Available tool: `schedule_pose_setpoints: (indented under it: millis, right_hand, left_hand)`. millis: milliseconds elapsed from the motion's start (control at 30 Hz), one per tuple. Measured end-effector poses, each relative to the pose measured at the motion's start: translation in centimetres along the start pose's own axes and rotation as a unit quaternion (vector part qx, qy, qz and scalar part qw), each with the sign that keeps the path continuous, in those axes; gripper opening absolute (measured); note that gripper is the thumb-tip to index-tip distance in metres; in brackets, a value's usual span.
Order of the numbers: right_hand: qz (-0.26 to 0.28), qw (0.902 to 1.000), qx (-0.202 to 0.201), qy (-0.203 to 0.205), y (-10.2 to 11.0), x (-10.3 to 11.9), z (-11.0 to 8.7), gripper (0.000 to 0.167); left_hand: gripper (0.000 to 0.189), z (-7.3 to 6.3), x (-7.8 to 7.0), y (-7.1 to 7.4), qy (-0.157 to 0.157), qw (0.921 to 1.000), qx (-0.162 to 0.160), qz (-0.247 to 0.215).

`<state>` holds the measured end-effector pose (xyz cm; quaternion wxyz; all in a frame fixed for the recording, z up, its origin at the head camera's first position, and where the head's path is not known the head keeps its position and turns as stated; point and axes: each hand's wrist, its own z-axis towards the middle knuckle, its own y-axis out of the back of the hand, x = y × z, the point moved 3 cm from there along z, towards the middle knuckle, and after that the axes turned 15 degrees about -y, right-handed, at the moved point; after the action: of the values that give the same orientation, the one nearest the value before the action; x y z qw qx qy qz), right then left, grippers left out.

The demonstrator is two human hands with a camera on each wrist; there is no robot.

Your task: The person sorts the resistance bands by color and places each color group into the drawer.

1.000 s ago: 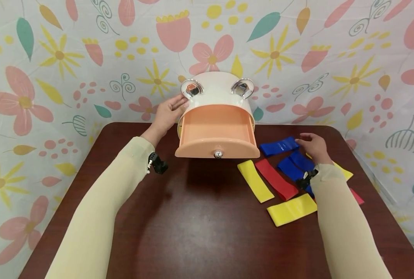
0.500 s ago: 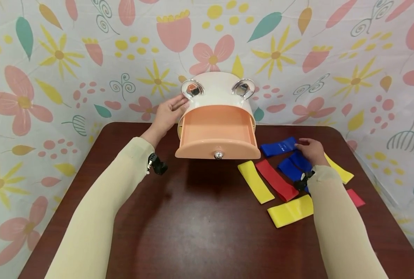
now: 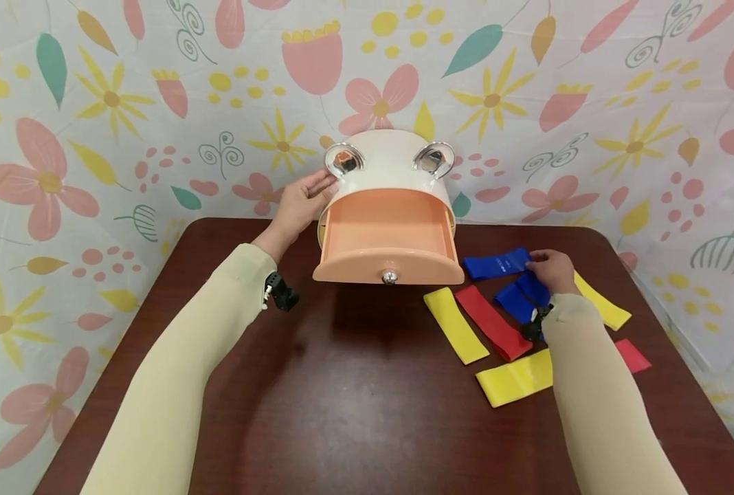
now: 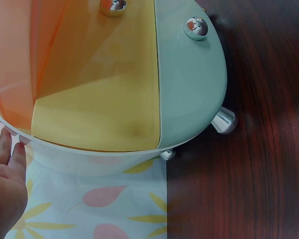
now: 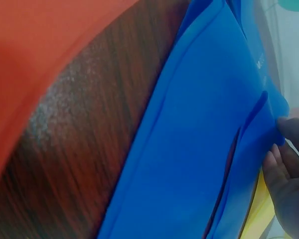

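A white frog-eyed drawer cabinet [image 3: 392,158] stands at the back of the table, its orange top drawer [image 3: 388,237] pulled out. Straight fingers of my left hand [image 3: 299,210] touch the cabinet's left side. In the left wrist view, a yellow drawer [image 4: 97,109] and a green drawer [image 4: 192,79] sit closed below the orange one. Right of the cabinet, my right hand [image 3: 552,270] pinches the end of a blue resistance band [image 3: 497,264] between thumb and fingers. In the right wrist view, that hand [image 5: 291,174] holds the band's corner; other blue bands [image 5: 189,134] lie close by.
Around the right hand lie a red band [image 3: 491,322], a yellow band [image 3: 456,326], a second yellow band [image 3: 515,378] nearer the front, another yellow band [image 3: 602,302] and a pink-red band [image 3: 633,355] at the right. A patterned cloth [image 3: 218,103] hangs behind the table [image 3: 342,412].
My right hand has come down onto the end of the far blue band and now pinches it, drawing its end up slightly. The left hand stays at the cabinet's side.
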<state>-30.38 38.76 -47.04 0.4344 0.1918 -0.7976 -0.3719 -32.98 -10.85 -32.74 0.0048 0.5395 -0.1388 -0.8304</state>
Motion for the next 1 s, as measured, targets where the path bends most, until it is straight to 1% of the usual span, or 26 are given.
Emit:
schedule_pose_setpoints:
  millis: [167, 433, 633, 833, 1000]
  right_hand:
    - [0.013, 0.9997, -0.015, -0.011, -0.5, -0.2, 0.0, 0.045]
    - [0.048, 0.9982, -0.035, -0.014, -0.8, 0.0, 0.1, 0.043]
    - [0.051, 0.9979, -0.039, -0.003, -0.3, 0.1, 0.0, 0.042]
    - [0.053, 0.9976, -0.043, 0.006, 0.0, -0.2, 0.0, 0.041]
    - [0.071, 0.9959, -0.054, 0.011, 0.4, 0.1, 0.0, 0.041]
  left_hand:
    - [0.053, 0.0, 0.1, -0.1, 0.005, 1.0, 0.001, -0.001]
    - [0.053, 0.0, 0.1, -0.2, 0.009, 1.0, 0.0, 0.003]
    - [0.054, 0.0, -0.1, -0.1, 0.005, 1.0, 0.0, 0.001]
    - [0.054, 0.1, 0.1, -0.2, 0.008, 1.0, -0.001, -0.001]
    - [0.054, 0.0, 0.1, -0.2, 0.01, 0.9999, -0.001, -0.002]
